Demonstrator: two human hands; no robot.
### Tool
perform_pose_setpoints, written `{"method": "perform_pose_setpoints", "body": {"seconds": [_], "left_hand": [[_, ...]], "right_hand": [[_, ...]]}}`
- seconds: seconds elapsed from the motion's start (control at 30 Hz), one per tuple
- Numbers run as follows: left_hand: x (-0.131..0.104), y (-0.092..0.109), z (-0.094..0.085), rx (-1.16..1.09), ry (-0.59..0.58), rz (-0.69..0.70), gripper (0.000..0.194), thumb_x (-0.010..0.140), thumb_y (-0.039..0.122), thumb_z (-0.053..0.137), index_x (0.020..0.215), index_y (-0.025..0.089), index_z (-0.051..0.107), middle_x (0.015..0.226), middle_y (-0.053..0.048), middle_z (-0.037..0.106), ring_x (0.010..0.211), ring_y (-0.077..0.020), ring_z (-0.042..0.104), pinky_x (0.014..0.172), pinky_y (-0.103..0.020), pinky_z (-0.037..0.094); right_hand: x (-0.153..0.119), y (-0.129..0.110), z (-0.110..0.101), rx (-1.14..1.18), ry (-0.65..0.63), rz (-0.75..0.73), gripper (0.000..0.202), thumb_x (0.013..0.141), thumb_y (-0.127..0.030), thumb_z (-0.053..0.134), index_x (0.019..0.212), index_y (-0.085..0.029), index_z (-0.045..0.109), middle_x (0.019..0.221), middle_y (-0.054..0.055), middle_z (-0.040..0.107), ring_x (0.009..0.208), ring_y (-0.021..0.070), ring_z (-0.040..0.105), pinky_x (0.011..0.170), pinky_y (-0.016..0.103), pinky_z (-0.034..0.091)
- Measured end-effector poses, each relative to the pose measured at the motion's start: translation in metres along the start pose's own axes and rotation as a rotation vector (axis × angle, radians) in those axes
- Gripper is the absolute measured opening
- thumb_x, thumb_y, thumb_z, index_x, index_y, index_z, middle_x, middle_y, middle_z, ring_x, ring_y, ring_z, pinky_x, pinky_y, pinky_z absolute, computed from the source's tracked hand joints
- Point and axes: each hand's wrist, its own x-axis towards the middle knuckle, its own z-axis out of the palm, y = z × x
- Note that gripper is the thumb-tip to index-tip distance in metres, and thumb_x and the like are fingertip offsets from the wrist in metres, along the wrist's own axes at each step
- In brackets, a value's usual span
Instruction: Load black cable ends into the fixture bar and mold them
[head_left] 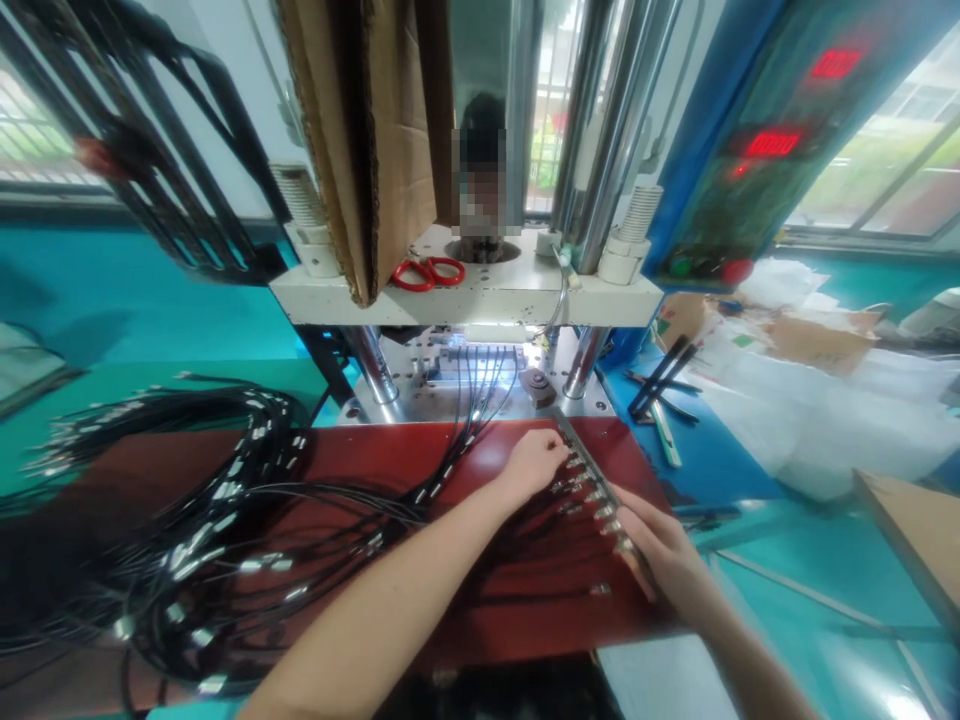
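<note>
A long metal bar (pixel 587 470) lies slantwise at the right of the dark red board (pixel 495 450), with a row of small metal connectors along its left side. My right hand (pixel 651 535) is closed round the bar's near end. At the bar's far end, my left hand (pixel 537 458) has its fingers pinched at a connector; what is between the fingertips is too small to make out. Black cables (pixel 517 600) run from the connectors across the board, partly under my left forearm. A big bundle of black cables with silver ends (pixel 247 470) fills the board's left.
A press with a white plate (pixel 487 300) stands behind the board, more cables lying in its lit fixture (pixel 480 366). Red-handled scissors (pixel 429 273) and cardboard (pixel 397 150) rest on the plate. Pliers and a cutter (pixel 666 434) lie at the right, near white bags (pixel 832 410).
</note>
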Motion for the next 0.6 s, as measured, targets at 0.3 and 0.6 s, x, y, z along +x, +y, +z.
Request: {"method": "perform_pose_setpoints", "body": {"seconds": [0.3,0.6], "left_hand": [[0.021,-0.007,-0.012,0.293,-0.007,0.048,0.016,0.072,0.023,0.048,0.067,0.016,0.061,0.082,-0.011,0.062,0.075,-0.0214,0.057,0.074,-0.032,0.041],[0.006,-0.025,-0.096,0.238,0.127,0.137,0.020,0.072,0.029,0.049,0.085,0.021,0.061,0.079,-0.003,0.061,0.071,-0.0177,0.053,0.070,-0.029,0.039]], "right_hand": [[0.049,-0.010,-0.024,-0.615,-0.205,-0.085,0.043,0.085,-0.035,0.038,0.124,-0.016,0.040,0.053,-0.002,0.056,0.034,0.0119,0.046,0.034,0.021,0.031],[0.045,-0.007,-0.027,-1.483,-0.206,-0.268,0.032,0.090,-0.031,0.032,0.113,-0.013,0.046,0.066,0.009,0.066,0.061,0.0253,0.064,0.050,0.026,0.033]]}}
